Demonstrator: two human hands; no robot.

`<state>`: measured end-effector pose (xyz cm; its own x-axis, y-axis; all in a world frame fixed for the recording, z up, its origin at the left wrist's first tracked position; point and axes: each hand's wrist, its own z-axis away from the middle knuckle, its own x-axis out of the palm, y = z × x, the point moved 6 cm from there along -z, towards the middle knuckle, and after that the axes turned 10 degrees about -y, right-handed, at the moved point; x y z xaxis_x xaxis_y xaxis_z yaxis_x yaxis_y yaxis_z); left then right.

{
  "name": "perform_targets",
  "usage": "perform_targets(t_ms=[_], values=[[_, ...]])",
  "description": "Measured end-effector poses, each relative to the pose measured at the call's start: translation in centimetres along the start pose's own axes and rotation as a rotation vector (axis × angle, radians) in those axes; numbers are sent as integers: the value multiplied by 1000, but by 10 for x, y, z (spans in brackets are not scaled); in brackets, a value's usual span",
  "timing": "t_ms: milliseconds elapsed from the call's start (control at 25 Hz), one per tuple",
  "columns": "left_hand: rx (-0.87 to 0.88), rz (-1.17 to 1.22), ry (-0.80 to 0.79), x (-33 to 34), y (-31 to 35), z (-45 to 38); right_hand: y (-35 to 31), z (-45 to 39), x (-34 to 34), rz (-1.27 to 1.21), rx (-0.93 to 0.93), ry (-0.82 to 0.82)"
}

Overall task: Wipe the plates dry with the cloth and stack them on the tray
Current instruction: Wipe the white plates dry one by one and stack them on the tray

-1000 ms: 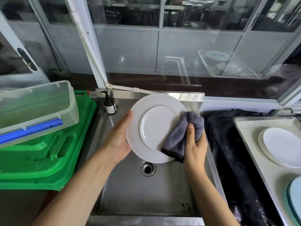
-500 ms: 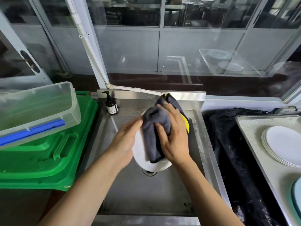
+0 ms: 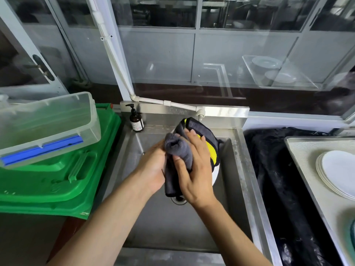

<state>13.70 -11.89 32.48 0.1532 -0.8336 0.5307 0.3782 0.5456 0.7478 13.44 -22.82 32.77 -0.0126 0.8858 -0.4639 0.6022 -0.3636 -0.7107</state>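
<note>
Steel sink (image 3: 192,223) fills the middle, windows running along the far wall, and over the basin both hands are at work. Left hand (image 3: 151,169) grasps the plate (image 3: 215,174) from its left side, fingers hidden behind the cloth (image 3: 178,152). That plate is nearly buried: only a white sliver of rim shows at the right, above the drain. Right hand (image 3: 194,169) clutches the cloth against the plate's face, thumb pinching the grey bunched fold, fingers spread over its dark and yellow side. The cloth drapes across the plate from its far edge down to its near edge.

Off to the right, the tray (image 3: 307,169) carries a stack (image 3: 338,173) of white plates near its far end, well apart from the hands. Between sink and tray lies a black bag (image 3: 278,179). A soap bottle (image 3: 136,120) stands at the sink's far left corner. Left of the sink, a clear tub (image 3: 48,123) sits tilted on green crates (image 3: 57,179).
</note>
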Motion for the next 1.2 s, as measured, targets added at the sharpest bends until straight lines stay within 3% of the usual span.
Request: perform_targets(t_ms=[120,320,400,560,640,760,920,1200], values=[[-72,54,45,-10,4,1,-10,29,17,65,-93,-23],[61,80,190,-22,9,0,16,70,23,248,-123,-50],[87,65,162,-25,11,-1,33,72,15,192,-40,-5],[73,-92,77,-28,15,6,75,55,-11,-267,324,246],[85,-133,24,-29,17,8,82,36,-20,-351,414,267],[109,-142,15,-30,21,8,66,3,-32,-196,295,142],[175,-147,87,-23,15,5,21,-26,-16,210,-44,-95],[158,-123,205,-44,18,5,-3,45,24,181,-151,-311]])
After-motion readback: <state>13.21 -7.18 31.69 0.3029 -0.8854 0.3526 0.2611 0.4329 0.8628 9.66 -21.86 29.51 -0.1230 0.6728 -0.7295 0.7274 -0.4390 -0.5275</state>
